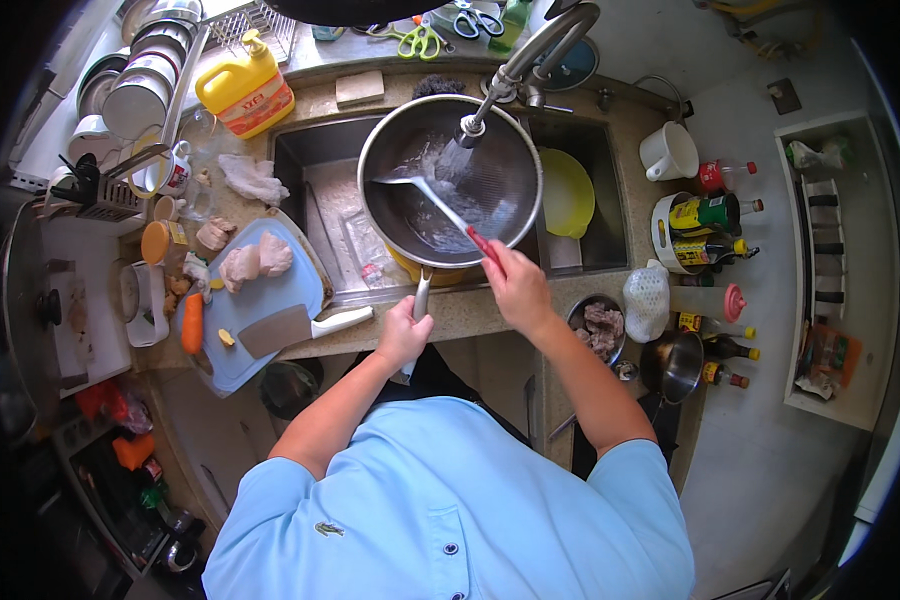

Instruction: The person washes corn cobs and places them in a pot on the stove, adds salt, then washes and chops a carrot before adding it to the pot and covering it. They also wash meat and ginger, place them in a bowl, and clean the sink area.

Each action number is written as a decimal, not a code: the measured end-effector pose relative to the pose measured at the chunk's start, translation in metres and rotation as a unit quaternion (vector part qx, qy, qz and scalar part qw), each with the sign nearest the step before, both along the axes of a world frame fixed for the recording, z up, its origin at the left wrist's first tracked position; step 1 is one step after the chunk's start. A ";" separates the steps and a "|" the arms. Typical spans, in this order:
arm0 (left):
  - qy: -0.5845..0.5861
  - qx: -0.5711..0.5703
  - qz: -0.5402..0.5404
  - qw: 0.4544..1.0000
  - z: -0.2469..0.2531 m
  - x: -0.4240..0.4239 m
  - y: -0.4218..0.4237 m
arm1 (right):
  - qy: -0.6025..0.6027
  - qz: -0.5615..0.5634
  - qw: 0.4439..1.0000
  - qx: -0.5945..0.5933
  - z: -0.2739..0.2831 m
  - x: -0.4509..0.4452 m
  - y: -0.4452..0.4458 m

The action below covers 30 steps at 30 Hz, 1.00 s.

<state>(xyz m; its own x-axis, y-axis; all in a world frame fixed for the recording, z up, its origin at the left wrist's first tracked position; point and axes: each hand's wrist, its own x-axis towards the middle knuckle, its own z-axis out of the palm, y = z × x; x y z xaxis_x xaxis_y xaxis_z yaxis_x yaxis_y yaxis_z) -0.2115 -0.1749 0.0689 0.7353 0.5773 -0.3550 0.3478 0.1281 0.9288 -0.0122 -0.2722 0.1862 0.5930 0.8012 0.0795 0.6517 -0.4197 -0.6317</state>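
Note:
My left hand (405, 330) grips the handle of a dark wok (390, 217) held over the double sink (322, 142). Water pours from the faucet (471, 129) into the wok and pools on its bottom. In my right hand (519, 289) is the red handle of a metal spatula (439, 202), its blade resting inside the wok toward the left wall. A yellow-green plastic basin (566, 193) sits in the right sink bowl. Part of a yellow item (444, 277) shows beneath the wok, mostly hidden.
On the left, a blue cutting board (259, 289) bears raw meat (256, 261) and a cleaver (276, 330) with its white handle at the counter's edge. A carrot (192, 322) lies beside it. To the right stand a bowl of meat (598, 330), a small pot (671, 366) and several bottles.

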 end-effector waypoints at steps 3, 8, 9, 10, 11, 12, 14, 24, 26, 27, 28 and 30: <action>0.068 0.159 0.021 0.985 0.024 -0.009 0.016 | 0.062 0.000 0.998 0.019 0.005 -0.021 -0.021; 0.128 0.235 0.034 0.963 0.058 -0.045 0.051 | 0.098 0.007 0.995 0.020 0.000 -0.034 -0.056; 0.149 0.242 0.032 0.958 0.073 -0.048 0.055 | 0.098 0.008 0.995 0.011 -0.004 -0.033 -0.064; 0.157 0.267 0.019 0.951 0.078 -0.054 0.060 | 0.068 0.008 0.998 -0.012 -0.008 -0.031 -0.070; 0.166 0.291 0.006 0.942 0.083 -0.062 0.065 | 0.030 0.002 0.999 -0.017 -0.017 -0.027 -0.073; 0.173 0.299 -0.003 0.938 0.090 -0.066 0.069 | -0.008 -0.006 1.000 -0.022 -0.029 -0.021 -0.076; 0.190 0.309 -0.022 0.932 0.103 -0.074 0.072 | -0.089 -0.013 0.995 -0.034 -0.043 -0.013 -0.074; 0.249 0.438 -0.090 0.859 0.133 -0.084 0.098 | -0.198 -0.085 0.976 0.018 -0.085 0.003 -0.016; 0.264 0.482 -0.094 0.830 0.138 -0.084 0.107 | -0.188 -0.102 0.977 0.027 -0.083 0.001 -0.020; 0.270 0.503 -0.095 0.816 0.140 -0.084 0.112 | -0.178 -0.112 0.977 0.029 -0.080 0.002 -0.026; 0.289 0.521 -0.103 0.796 0.143 -0.085 0.120 | -0.168 -0.122 0.978 0.032 -0.078 0.002 -0.030; 0.318 0.543 -0.098 0.771 0.157 -0.084 0.127 | -0.086 -0.176 0.980 0.029 -0.082 0.002 -0.035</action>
